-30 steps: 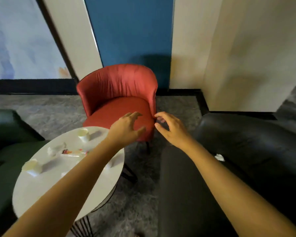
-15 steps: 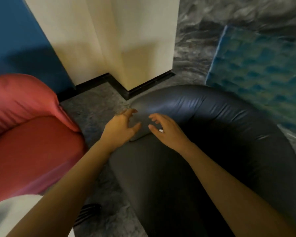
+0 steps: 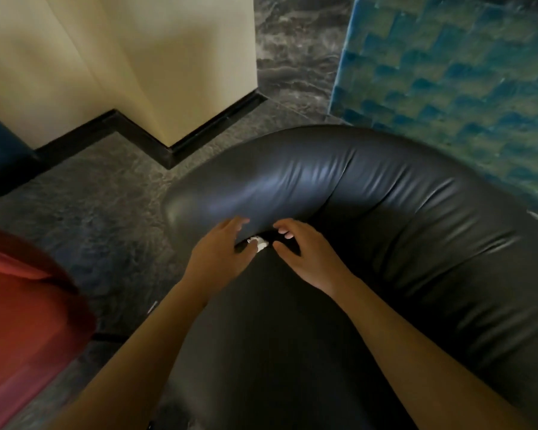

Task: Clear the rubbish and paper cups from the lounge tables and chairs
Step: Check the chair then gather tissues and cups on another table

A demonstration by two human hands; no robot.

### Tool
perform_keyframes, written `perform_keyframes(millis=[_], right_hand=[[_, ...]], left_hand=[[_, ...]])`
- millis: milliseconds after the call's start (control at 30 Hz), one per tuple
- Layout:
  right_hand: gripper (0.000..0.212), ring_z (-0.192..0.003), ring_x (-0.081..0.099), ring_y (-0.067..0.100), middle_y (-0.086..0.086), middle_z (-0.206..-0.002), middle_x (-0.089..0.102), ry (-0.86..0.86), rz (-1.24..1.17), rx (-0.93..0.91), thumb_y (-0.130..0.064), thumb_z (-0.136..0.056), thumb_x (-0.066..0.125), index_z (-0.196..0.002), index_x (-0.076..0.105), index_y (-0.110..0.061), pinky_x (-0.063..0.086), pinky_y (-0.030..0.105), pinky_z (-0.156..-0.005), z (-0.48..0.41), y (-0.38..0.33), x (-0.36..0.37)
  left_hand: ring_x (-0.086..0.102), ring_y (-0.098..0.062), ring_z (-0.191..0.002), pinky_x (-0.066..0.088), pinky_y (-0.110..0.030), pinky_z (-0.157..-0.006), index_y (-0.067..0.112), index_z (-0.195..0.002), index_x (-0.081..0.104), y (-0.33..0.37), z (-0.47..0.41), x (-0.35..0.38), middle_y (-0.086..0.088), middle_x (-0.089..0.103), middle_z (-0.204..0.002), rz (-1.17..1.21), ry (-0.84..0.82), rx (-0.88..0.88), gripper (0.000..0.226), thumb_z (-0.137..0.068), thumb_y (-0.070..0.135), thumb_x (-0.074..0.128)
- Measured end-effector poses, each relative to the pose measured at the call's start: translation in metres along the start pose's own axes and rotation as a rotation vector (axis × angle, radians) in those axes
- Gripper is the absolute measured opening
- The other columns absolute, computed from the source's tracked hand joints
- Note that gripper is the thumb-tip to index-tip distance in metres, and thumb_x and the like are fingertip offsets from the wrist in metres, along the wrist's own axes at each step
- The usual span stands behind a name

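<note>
White scrap [image 3: 259,243] sits btwn both hands, in the seat crease of the black chair [image 3: 385,212]. Fingers spread on left hand [image 3: 218,256], thumb just at it; right hand [image 3: 308,259] loosely curled, empty. Step prob. chair-rubbish pickup; next needs a fingertip pinch. Scrap blurry, partly behind thumb; red chair [image 3: 22,305] cut off.

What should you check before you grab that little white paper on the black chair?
1. White scrap in plain sight: ok, it lies on the black chair where seat meets back.
2. Left hand free: ok, fingers relaxed, holding nothing.
3. Right hand free: ok, open beside the scrap.
4. Scrap gripped yet: not ok, no finger curls round it.
5. More rubbish hidden behind the hands: cannot tell.
</note>
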State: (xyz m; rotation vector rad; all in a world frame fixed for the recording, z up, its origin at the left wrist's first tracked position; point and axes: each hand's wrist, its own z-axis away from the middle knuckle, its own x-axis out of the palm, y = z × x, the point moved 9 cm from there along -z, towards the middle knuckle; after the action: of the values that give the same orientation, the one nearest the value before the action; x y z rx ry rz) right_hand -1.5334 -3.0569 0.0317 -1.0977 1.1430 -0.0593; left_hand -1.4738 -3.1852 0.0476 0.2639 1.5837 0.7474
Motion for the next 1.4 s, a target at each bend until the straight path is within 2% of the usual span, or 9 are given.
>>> perform_keyframes(millis=[133, 300, 433, 600, 800, 1000, 1233, 1333, 1400], right_hand=[[0.041, -0.115, 0.046, 0.01, -0.001, -0.124, 0.051, -0.04, 0.033, 0.125, -0.025, -0.087, 0.058, -0.126, 0.046, -0.022, 0.036, 0.024, -0.096, -0.042, 0.076, 0.062], [0.056, -0.124, 0.043, 0.015, 0.001, -0.134, 0.046, 0.026, 0.082, 0.322, -0.019, -0.083, 0.063, -0.133, 0.038, -0.024, 0.036, 0.033, -0.104, -0.058, 0.179, 0.136], [0.078, -0.131, 0.033, 0.02, 0.001, -0.142, 0.037, -0.016, 0.189, 0.443, -0.028, -0.074, 0.072, -0.139, 0.029, -0.026, 0.028, 0.04, -0.107, -0.045, 0.242, 0.181], [0.08, -0.13, 0.028, 0.025, 0.003, -0.144, 0.035, 0.009, 0.331, 0.425, -0.04, -0.068, 0.072, -0.137, 0.034, -0.027, 0.023, 0.042, -0.102, -0.038, 0.265, 0.203], [0.074, -0.13, 0.019, 0.022, 0.002, -0.147, 0.027, 0.026, 0.351, 0.398, -0.044, -0.073, 0.064, -0.138, 0.033, -0.026, 0.019, 0.041, -0.101, -0.032, 0.267, 0.212], [0.072, -0.133, 0.013, 0.024, 0.006, -0.15, 0.021, -0.008, 0.478, 0.384, -0.049, -0.082, 0.051, -0.142, 0.025, -0.021, 0.012, 0.038, -0.101, -0.029, 0.269, 0.223], [0.077, -0.135, 0.017, 0.027, 0.006, -0.149, 0.019, -0.054, 0.346, 0.485, -0.047, -0.078, 0.061, -0.141, 0.021, -0.026, 0.017, 0.046, -0.108, -0.04, 0.257, 0.212], [0.07, -0.132, 0.026, 0.022, 0.004, -0.143, 0.028, 0.027, 0.276, 0.369, -0.04, -0.077, 0.065, -0.136, 0.029, -0.028, 0.02, 0.037, -0.105, -0.044, 0.211, 0.188], [0.062, -0.126, 0.033, 0.017, 0.001, -0.137, 0.036, 0.059, 0.203, 0.254, -0.035, -0.078, 0.065, -0.132, 0.036, -0.027, 0.019, 0.029, -0.099, -0.042, 0.17, 0.165]], left_hand=[[0.056, -0.02, -0.106, 0.046, -0.037, -0.088, 0.019, -0.126, 0.049, -0.079, -0.04, 0.074, -0.005, 0.058, -0.12, 0.013, -0.088, -0.059, 0.045, -0.084, 0.029, 0.06], [0.046, -0.022, -0.12, 0.042, -0.037, -0.096, 0.022, -0.138, 0.032, -0.162, -0.079, 0.175, -0.007, 0.044, -0.136, -0.095, -0.226, -0.067, 0.059, -0.086, 0.031, 0.058], [0.036, -0.029, -0.129, 0.037, -0.044, -0.101, 0.024, -0.142, 0.027, -0.186, -0.107, 0.233, -0.011, 0.033, -0.144, -0.126, -0.208, -0.003, 0.066, -0.084, 0.031, 0.059], [0.032, -0.033, -0.129, 0.031, -0.049, -0.101, 0.032, -0.139, 0.028, -0.201, -0.117, 0.279, -0.008, 0.028, -0.147, -0.266, -0.24, 0.013, 0.057, -0.088, 0.038, 0.052], [0.039, -0.035, -0.116, 0.036, -0.046, -0.092, 0.016, -0.118, 0.051, -0.2, -0.121, 0.272, -0.014, 0.041, -0.129, -0.263, -0.13, 0.036, 0.032, -0.087, 0.023, 0.055], [0.044, -0.032, -0.108, 0.042, -0.037, -0.084, 0.011, -0.109, 0.055, -0.194, -0.104, 0.249, -0.018, 0.045, -0.121, -0.199, -0.067, 0.047, 0.024, -0.088, 0.023, 0.055], [0.05, -0.031, -0.098, 0.038, -0.034, -0.082, 0.009, -0.098, 0.058, -0.173, -0.085, 0.188, -0.015, 0.052, -0.111, -0.17, 0.052, 0.1, 0.018, -0.086, 0.023, 0.057], [0.051, -0.032, -0.093, 0.038, -0.033, -0.076, 0.006, -0.095, 0.06, -0.149, -0.073, 0.149, -0.015, 0.055, -0.104, -0.166, 0.139, 0.092, 0.018, -0.085, 0.022, 0.059], [0.052, -0.036, -0.088, 0.039, -0.038, -0.072, 0.003, -0.092, 0.061, -0.125, -0.062, 0.117, -0.018, 0.058, -0.096, -0.172, 0.203, 0.085, 0.018, -0.083, 0.019, 0.06]])
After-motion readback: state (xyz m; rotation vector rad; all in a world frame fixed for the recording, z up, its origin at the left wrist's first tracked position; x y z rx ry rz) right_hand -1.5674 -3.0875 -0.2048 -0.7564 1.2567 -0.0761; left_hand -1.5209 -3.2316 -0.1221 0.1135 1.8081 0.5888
